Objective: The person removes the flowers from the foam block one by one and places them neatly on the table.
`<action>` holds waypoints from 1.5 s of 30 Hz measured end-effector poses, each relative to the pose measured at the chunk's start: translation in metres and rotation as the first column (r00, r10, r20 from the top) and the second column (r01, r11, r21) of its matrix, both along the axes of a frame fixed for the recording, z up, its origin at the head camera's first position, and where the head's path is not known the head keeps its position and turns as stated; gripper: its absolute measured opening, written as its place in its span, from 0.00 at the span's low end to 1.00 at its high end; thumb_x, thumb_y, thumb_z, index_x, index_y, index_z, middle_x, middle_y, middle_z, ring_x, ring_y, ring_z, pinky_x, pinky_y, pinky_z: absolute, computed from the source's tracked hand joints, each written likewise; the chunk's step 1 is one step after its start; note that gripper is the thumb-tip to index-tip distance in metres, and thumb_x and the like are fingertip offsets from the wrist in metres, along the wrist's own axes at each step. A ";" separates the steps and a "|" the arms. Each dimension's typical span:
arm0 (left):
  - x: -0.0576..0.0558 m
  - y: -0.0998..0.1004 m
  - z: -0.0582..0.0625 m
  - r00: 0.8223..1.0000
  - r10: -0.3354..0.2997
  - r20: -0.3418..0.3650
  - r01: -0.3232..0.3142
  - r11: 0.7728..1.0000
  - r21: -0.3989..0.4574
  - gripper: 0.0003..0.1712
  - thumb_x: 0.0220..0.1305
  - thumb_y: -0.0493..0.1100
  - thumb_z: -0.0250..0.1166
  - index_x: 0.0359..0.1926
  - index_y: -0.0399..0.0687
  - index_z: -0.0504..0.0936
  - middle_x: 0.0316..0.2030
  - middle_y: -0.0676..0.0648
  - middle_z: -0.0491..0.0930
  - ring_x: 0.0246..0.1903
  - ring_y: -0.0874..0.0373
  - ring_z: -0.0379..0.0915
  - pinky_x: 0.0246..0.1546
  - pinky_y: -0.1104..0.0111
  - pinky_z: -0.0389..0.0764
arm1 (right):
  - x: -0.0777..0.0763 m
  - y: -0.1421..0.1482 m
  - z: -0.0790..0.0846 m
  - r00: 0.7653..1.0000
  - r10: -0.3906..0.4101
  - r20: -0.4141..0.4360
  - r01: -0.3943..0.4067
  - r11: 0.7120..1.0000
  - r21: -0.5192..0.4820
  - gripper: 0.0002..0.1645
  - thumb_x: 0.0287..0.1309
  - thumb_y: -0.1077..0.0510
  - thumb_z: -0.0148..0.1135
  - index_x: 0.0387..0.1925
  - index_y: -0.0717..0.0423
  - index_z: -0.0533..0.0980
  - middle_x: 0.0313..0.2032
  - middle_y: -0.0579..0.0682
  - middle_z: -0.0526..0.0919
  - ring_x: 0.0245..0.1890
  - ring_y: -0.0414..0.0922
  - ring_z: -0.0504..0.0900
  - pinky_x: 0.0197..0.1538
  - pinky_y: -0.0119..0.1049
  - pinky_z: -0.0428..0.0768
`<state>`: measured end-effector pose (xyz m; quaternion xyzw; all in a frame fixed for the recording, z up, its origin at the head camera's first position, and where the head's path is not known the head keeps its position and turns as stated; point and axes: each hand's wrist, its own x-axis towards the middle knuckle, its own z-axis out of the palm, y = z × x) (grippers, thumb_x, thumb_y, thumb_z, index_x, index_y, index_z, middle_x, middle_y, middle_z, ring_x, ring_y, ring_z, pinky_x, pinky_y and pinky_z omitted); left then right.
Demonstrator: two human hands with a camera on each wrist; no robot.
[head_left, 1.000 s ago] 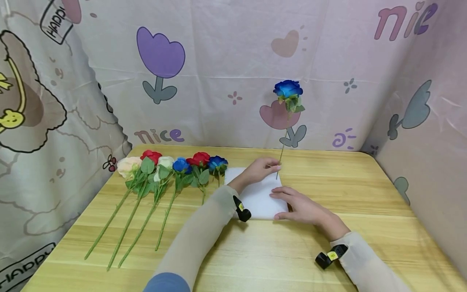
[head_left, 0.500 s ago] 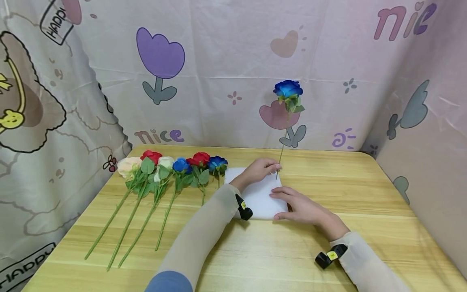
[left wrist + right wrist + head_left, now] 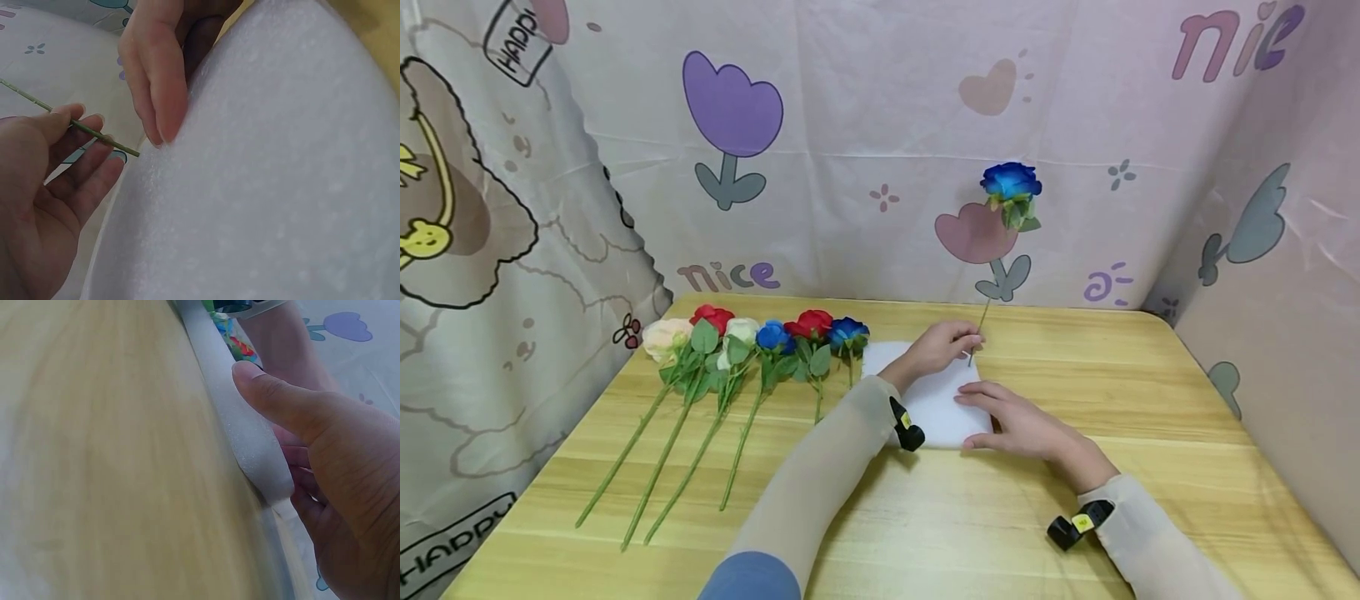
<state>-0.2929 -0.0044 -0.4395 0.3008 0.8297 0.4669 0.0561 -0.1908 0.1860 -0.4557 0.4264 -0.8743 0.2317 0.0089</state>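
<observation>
A blue rose stands upright with a slight tilt over the far right corner of a white foam slab. My left hand pinches its thin green stem low down, between thumb and fingertips. The stem's lower end meets the slab's edge in the left wrist view; whether it goes in, I cannot tell. My right hand rests on the slab's right side, fingers lightly bent over the edge. In the right wrist view its thumb lies at the slab's near edge.
Several more roses lie in a row on the wooden table left of the slab: a cream rose, red, white and blue ones, stems toward the front. Behind the table hangs a printed cloth, and cloth also covers both sides.
The blue rose's head has swung to the right over the last half second, with my left fingers still on the stem. My right hand has stayed at the slab.
</observation>
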 end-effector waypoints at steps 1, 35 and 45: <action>0.000 0.001 0.000 1.000 0.003 0.000 -0.003 1.000 0.002 0.16 0.75 0.44 0.53 0.48 0.37 0.81 0.40 0.48 0.82 0.38 0.62 0.77 0.39 0.76 0.80 | 0.000 0.000 0.000 1.000 0.002 -0.005 -0.002 1.000 0.000 0.42 0.55 0.36 0.67 0.63 0.58 0.73 0.65 0.54 0.69 0.66 0.52 0.66 0.67 0.49 0.65; 0.005 0.002 0.003 0.993 0.010 0.120 -0.019 0.997 0.077 0.15 0.75 0.41 0.50 0.51 0.35 0.76 0.37 0.48 0.79 0.43 0.53 0.80 0.40 0.71 0.83 | 0.002 -0.002 0.004 1.000 -0.015 0.019 0.014 1.000 0.020 0.41 0.56 0.36 0.67 0.63 0.57 0.73 0.66 0.52 0.68 0.67 0.51 0.65 0.67 0.48 0.65; 0.004 0.004 0.009 0.992 -0.010 0.122 -0.012 0.985 0.171 0.15 0.77 0.43 0.47 0.50 0.36 0.74 0.40 0.45 0.78 0.42 0.57 0.80 0.38 0.67 0.84 | 0.002 -0.002 0.003 1.000 -0.008 0.010 0.007 1.000 0.012 0.42 0.56 0.35 0.66 0.63 0.58 0.73 0.66 0.53 0.69 0.66 0.52 0.66 0.67 0.49 0.66</action>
